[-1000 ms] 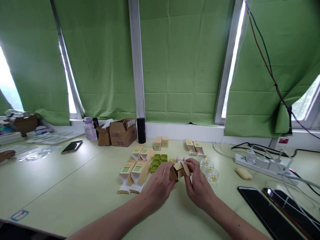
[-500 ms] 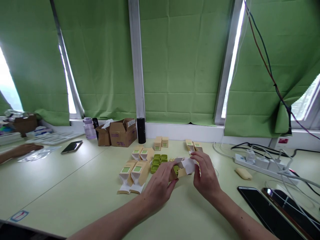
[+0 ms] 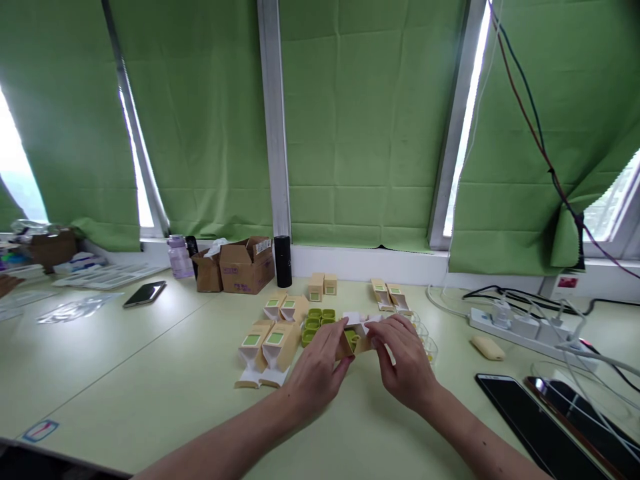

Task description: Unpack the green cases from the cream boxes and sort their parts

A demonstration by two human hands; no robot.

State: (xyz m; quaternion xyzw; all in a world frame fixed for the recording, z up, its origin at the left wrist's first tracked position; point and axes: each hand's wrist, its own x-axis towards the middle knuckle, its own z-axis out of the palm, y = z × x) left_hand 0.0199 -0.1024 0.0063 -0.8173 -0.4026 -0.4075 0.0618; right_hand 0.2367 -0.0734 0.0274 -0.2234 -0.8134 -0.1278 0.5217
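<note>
A small tan box (image 3: 361, 345) with raised flaps and a green piece inside is between my hands. My left hand (image 3: 320, 363) grips its left side. At its right edge, the fingers of my right hand (image 3: 406, 357) pinch a flap. Olive-green cups (image 3: 311, 323) stand just behind my left hand. To the left, tan boxes with green labels (image 3: 280, 338) lie with their white inner flaps open, and two more (image 3: 294, 308) lie behind them. Clear round containers (image 3: 429, 348) are partly hidden behind my right hand.
Two small boxes (image 3: 316, 288) and two open ones (image 3: 397, 297) stand farther back. Cardboard boxes (image 3: 245, 267), a black cylinder (image 3: 283, 261) and a phone (image 3: 145, 294) are left. A power strip (image 3: 530, 330), a beige case (image 3: 487, 347) and a dark tablet (image 3: 525, 413) are right.
My right hand has moved left, closer to the box, and its white flap is now mostly covered. Clear containers show behind that hand. The other person's hand at the far left has drawn back.
</note>
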